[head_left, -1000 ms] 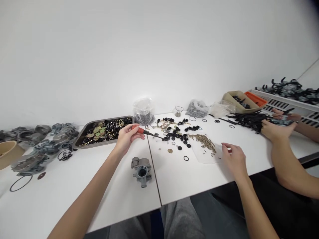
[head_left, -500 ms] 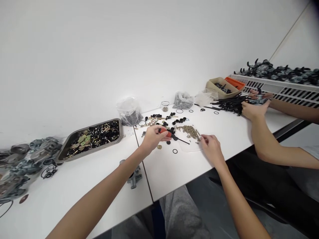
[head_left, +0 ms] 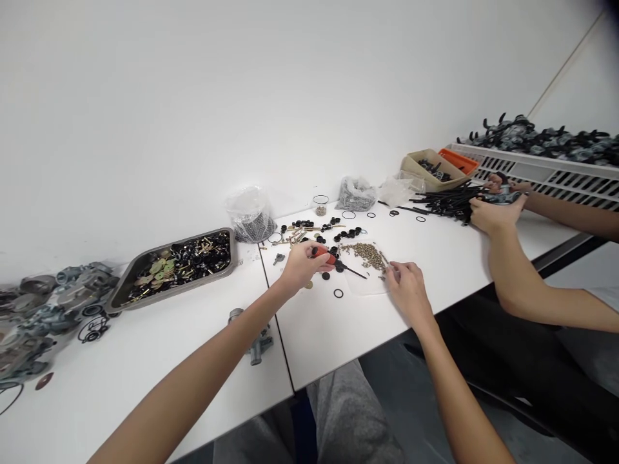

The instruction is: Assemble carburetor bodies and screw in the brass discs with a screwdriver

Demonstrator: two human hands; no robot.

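My left hand is closed round the red handle of a screwdriver. Its dark shaft points right and down, over a clear plastic sheet or bag. A pile of small brass screws or jets lies on that plastic. At the pile's right edge my right hand has its thumb and fingers pinched together; whatever sits between the fingertips is too small to make out. Partly behind my left forearm, a grey metal carburetor body rests on the table.
A metal tray of mixed small parts stands left, with more carburetor bodies beyond it. Bags of parts line the wall. On the right, a co-worker's hands hold a carburetor near black tubes and a white crate.
My left hand and the screwdriver have shifted slightly right. My right hand stays at the brass pile, its fingers moved a little. The view has shifted very slightly.
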